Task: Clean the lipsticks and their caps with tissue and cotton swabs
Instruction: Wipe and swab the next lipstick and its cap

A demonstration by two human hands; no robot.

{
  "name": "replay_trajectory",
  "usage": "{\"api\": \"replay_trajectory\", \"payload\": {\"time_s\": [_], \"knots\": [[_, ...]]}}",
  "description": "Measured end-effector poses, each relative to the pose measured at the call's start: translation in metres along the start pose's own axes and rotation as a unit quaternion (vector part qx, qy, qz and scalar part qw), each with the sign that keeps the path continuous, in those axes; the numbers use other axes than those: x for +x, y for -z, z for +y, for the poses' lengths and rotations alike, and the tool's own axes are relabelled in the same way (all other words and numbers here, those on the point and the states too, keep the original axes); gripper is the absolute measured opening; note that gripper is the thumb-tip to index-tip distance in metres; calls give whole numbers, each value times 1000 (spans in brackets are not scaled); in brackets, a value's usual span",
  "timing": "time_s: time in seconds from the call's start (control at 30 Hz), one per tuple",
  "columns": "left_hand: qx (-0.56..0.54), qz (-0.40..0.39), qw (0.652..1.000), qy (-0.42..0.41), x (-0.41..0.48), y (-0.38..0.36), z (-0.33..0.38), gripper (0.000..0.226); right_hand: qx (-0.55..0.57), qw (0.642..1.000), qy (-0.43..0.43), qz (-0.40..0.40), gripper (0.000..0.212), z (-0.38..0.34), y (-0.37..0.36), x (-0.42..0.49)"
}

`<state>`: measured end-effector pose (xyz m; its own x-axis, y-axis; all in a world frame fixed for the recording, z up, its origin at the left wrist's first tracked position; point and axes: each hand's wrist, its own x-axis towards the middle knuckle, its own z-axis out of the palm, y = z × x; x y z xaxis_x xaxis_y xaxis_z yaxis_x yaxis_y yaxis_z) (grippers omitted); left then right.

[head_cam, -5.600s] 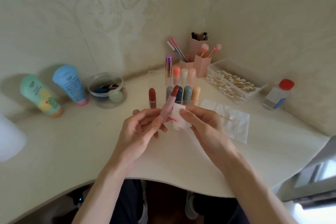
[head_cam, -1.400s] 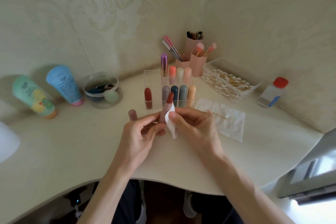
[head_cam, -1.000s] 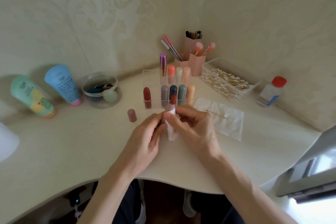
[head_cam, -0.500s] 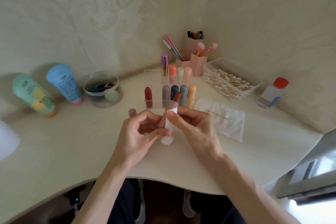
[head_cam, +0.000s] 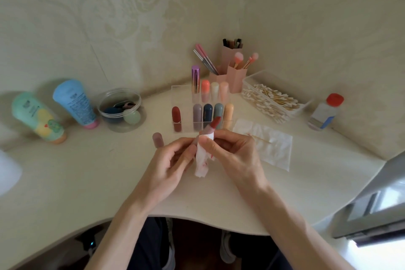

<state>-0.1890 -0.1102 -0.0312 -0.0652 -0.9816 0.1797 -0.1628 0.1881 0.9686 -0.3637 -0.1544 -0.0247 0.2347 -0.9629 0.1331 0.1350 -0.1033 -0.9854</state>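
Item inventory, counts by kind.
We count nine capped lipsticks [head_cam: 197, 116] in one clear rack [head_cam: 180, 96], one uncapped lipstick [head_cam: 213, 124], one loose cap [head_cam: 158, 140], one crumpled tissue [head_cam: 201, 161], one flat tissue [head_cam: 277, 151], one loose cotton swab [head_cam: 262, 140], one tray of swabs [head_cam: 258, 76], two squeeze tubes [head_cam: 74, 103], one round jar [head_cam: 118, 127], one red-capped bottle [head_cam: 323, 114], three pink holders [head_cam: 236, 79].

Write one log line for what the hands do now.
left hand: holds lipstick | right hand: pinches tissue round it | cap: on desk
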Motion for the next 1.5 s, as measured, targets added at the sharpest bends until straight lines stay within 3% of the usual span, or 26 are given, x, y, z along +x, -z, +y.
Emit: {"api": "replay_trajectory", "payload": {"time_s": [0.2,0.37,0.6,0.77,1.03,1.17,1.27,1.43,1.5], "knots": [[-13,73,997,-16,3,1,-5,19,35,999,-13,-22,22,3,-2,1],[34,46,998,-36,4,1,-7,12,53,998,-30,-11,22,7,0,0],[37,20,999,-31,3,4,-9,22,29,1000,-7,7,24,9,0,0],[45,14,999,-25,3,3,-11,26,0,1000,-6,9,14,12,3,1],[47,-26,998,-32,1,1,-5,35,-33,999,15,4,19,13,-1,3],[44,10,998,-42,2,2,-4,32,-26,1000,8,3,25,12,-2,2],[0,21,1000,-22,0,2,-5,15,-20,1000,-1,-4,21,10,-2,2],[76,18,995,-69,0,2,-2,13,-11,1000,-11,25,40,8,-2,2],[77,19,994,-70,0,2,-2,14,-13,999,-16,33,38,7,-2,1]]}}
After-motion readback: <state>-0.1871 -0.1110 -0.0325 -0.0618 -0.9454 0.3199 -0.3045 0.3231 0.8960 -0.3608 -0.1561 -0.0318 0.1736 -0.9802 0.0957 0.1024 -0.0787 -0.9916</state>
